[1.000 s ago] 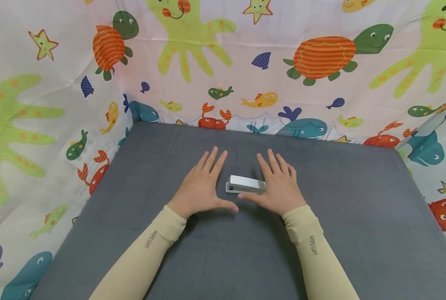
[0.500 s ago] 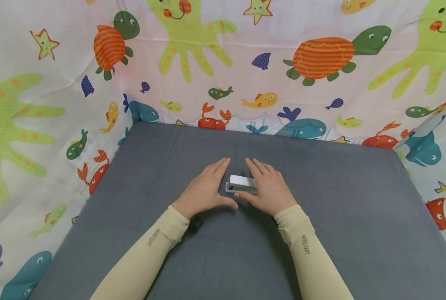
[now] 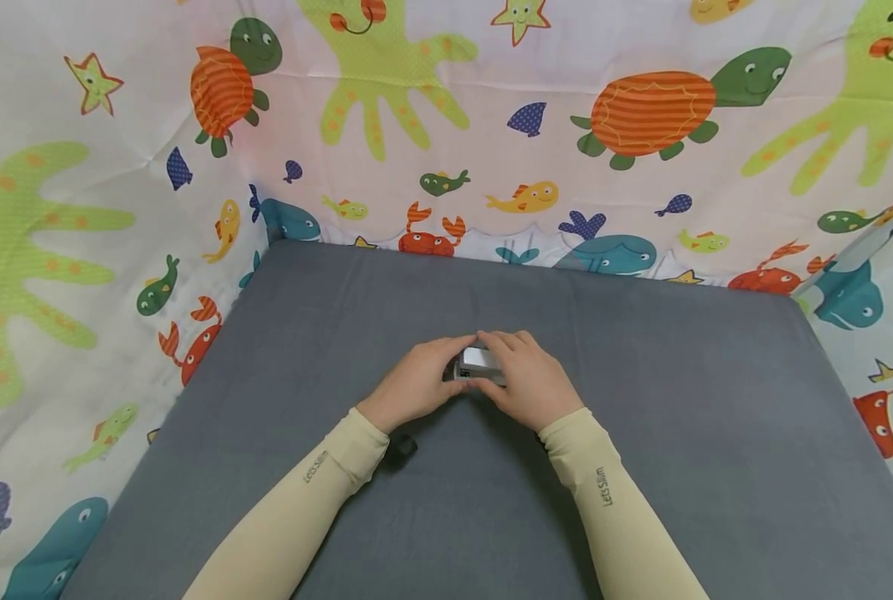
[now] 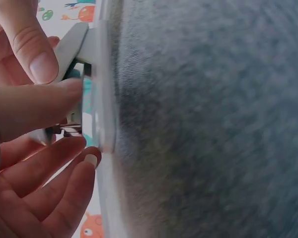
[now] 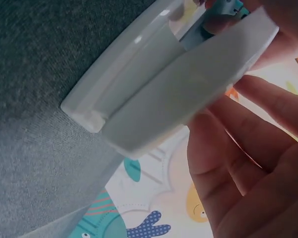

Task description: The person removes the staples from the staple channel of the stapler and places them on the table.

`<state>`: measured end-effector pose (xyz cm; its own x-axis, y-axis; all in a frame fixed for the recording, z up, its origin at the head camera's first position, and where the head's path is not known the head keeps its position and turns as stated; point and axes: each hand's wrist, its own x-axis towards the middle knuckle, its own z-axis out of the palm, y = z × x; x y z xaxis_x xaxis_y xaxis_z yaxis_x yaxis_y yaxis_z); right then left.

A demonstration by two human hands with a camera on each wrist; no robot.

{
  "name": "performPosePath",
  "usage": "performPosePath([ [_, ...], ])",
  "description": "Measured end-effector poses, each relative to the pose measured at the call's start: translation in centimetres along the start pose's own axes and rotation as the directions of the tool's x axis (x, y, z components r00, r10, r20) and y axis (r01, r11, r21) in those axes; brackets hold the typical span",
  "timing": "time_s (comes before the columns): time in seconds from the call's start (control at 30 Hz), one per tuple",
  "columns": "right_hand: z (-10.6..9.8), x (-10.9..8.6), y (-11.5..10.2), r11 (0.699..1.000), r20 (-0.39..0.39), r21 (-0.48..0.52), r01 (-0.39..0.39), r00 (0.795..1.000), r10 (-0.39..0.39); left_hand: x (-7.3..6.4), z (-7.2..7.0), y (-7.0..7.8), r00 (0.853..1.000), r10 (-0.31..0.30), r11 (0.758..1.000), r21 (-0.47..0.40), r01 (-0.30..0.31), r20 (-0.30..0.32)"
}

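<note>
A white and grey stapler sits on the grey table between my two hands, its front end facing left. My left hand holds this front end, with thumb on the near side and fingers on the far side. Farther along, my right hand grips the body with its thumb on the near side, hiding the rear in the head view. In the left wrist view the left thumb crosses the stapler's open mouth. Fingers of the right hand lie along the upper arm of the stapler in the right wrist view.
The grey cloth-covered table stretches around the hands. Behind it and at the sides hangs a white curtain printed with sea animals. A small black object shows just under the left wrist.
Both hands have moved inward and closed from spread fingers onto the stapler, the right hand shifting left and the left hand right. The stapler stays at about the same spot.
</note>
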<state>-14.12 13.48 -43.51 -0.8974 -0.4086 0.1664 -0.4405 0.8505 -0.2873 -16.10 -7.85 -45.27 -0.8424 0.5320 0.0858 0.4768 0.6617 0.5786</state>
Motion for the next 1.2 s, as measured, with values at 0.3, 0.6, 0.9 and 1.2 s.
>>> performPosePath([
  [0.3,0.5,0.0,-0.3,0.999,-0.043,-0.026,0.041,0.998,-0.042,0.2,0.4,-0.2,0.999,-0.005,0.999,-0.040,0.004,-0.036],
  [0.6,1.1,0.0,-0.5,0.995,-0.069,-0.073,0.062,0.995,-0.067,0.4,0.5,-0.3,0.998,-0.010,0.999,-0.043,0.008,-0.065],
  [0.9,1.5,0.1,-0.4,0.992,-0.071,-0.102,0.074,0.994,-0.081,0.4,0.8,0.0,0.995,-0.013,1.000,-0.020,0.011,-0.097],
  [1.2,1.5,0.1,-0.2,0.993,-0.074,-0.092,0.078,0.994,-0.085,0.3,1.0,-0.1,0.992,-0.061,0.997,-0.055,0.055,-0.115],
])
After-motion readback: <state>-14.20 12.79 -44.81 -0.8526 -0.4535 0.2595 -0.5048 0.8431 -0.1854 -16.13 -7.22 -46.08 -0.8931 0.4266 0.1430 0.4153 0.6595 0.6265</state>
